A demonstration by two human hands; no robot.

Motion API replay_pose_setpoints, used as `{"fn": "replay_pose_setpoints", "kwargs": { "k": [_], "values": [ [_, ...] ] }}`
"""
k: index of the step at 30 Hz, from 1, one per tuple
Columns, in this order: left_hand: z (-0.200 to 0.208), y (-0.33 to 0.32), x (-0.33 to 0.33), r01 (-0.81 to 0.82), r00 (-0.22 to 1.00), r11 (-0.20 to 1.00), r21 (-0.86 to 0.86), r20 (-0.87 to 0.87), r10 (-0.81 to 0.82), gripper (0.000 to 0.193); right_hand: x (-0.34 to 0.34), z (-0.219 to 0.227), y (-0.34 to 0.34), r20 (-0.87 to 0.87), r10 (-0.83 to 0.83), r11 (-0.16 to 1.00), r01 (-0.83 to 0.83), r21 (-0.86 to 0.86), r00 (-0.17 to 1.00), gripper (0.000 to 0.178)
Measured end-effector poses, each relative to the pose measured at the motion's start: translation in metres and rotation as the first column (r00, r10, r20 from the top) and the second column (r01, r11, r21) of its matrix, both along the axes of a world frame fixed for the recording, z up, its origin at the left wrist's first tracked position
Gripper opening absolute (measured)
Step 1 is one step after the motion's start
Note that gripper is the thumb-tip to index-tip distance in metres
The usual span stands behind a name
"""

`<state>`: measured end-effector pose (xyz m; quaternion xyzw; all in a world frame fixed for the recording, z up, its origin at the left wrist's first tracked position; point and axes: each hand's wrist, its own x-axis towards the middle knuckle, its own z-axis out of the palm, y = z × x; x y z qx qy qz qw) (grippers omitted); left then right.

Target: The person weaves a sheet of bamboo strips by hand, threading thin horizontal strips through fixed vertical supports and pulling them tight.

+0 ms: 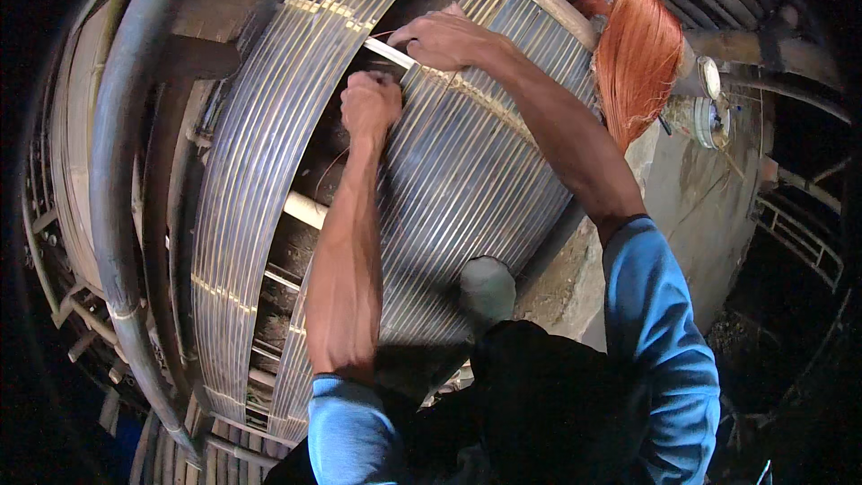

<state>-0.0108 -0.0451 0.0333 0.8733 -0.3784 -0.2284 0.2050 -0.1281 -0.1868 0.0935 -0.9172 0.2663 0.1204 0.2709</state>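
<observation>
My left hand (pixel 370 103) is closed in a fist over the dark gap between two slatted panels. What its fingers hold, if anything, is hidden. Just above and to the right, my right hand (pixel 446 39) has its fingers pinched together beside a pale crossbar (pixel 389 53), and a thin strand seems to run from the fingertips. Under my arms lies the wide panel of thin, narrow strips (pixel 476 171), bound by a braided cord row (pixel 494 103). A narrower panel (pixel 260 135) of similar strips curves along the left of the gap.
A bundle of orange-brown fibres (pixel 636 54) hangs over a pole at the upper right. A white container (pixel 708 121) stands beyond it on the concrete surface (pixel 696 207). Thick bamboo poles (pixel 126 153) run down the left. A light bamboo crosspiece (pixel 305 209) spans the gap.
</observation>
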Motion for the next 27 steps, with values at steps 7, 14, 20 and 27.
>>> {"fn": "replay_pose_setpoints", "kwargs": {
  "k": [7,14,20,27],
  "values": [
    [-0.029,-0.026,0.004,-0.385,0.468,0.922,0.048,-0.851,0.240,0.021,0.019,-0.006,-0.009,-0.325,0.081,0.996,-0.084,0.007,0.942,0.038],
    [0.010,-0.013,0.012,-0.291,0.357,0.956,0.034,-0.923,0.142,0.020,-0.010,-0.015,-0.015,0.068,-0.137,0.990,0.135,0.029,0.988,0.033],
    [0.013,0.030,0.029,-0.139,0.745,0.987,-0.075,-0.665,0.054,0.027,-0.123,0.041,-0.003,0.399,-0.669,0.682,0.306,0.664,0.627,0.030],
    [0.051,0.054,0.017,-0.147,0.861,0.989,-0.022,-0.495,0.117,0.036,-0.349,0.121,0.046,0.071,-0.977,0.132,-0.307,0.943,-0.202,0.026]
  ]
}}
